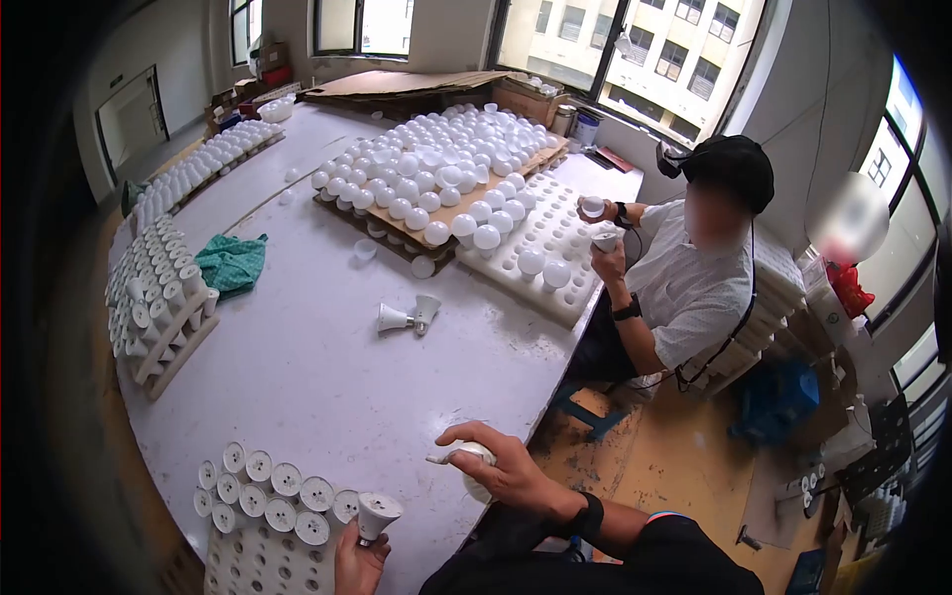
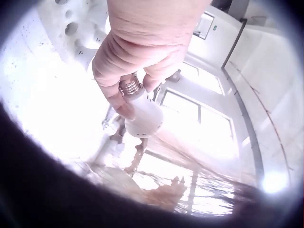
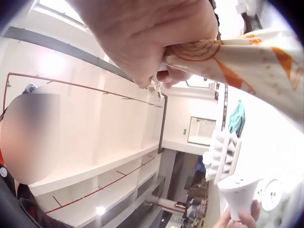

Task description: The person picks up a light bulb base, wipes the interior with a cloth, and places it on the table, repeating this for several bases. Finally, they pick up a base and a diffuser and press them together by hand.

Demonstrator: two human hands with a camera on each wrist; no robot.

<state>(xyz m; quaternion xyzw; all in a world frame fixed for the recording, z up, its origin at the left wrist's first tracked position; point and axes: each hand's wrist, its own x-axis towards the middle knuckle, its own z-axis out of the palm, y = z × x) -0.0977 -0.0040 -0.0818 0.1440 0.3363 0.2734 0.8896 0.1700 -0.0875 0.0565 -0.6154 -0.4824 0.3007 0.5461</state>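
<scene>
The left grip (image 1: 359, 563) pinches a white lamp housing (image 1: 380, 516) by its metal screw end, wide face upward, over the near part of the worktop (image 1: 347, 407) — just beside a pale holed tray (image 1: 263, 565) at the near left corner. That tray carries a cluster of housings (image 1: 283, 481), wide faces up, in its far rows, with bare holes nearer the person. The right grip (image 1: 511, 471) is closed around a pale bottle (image 3: 266, 64) with orange markings, held at the right edge of the worktop towards its near end, its thin nozzle (image 1: 437, 459) pointing left, apart from the held housing. Near the worktop's middle lie 2 more housings (image 1: 409, 315), side by side. Along the left edge stands a packed stack of housings (image 1: 154, 283), a crumpled green cloth (image 1: 231, 264) just beside it. Towards the far edge, white domes (image 1: 426, 169) crowd a cardboard sheet (image 1: 397, 226); to its right, a holed white board (image 1: 555, 223) carries a few more. At the right edge another person (image 1: 684, 273) sits with a dome (image 1: 593, 206) in 1 hand and a housing (image 1: 604, 238) in the other.
</scene>
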